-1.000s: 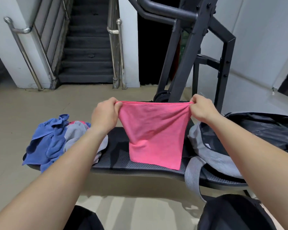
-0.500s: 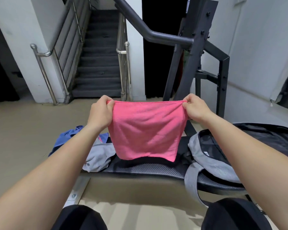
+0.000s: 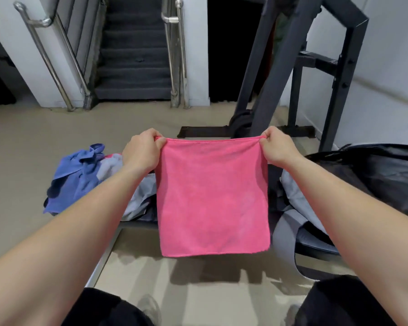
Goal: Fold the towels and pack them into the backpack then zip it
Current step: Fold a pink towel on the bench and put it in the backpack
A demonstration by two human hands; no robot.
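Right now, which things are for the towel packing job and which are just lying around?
For the job: pink towel, pinched at its top corners by the left hand and right hand; blue towel and grey towel piled on the left; backpack on the right.
Just there: stairs, handrail, black metal frame.

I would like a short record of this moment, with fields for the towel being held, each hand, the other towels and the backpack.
pink towel: held up, hanging flat, unfolded
left hand: pinches the top left corner
right hand: pinches the top right corner
other towels: blue and grey, in a loose heap to the left
backpack: grey and black, to the right, appears unzipped
packing: this towel not yet folded
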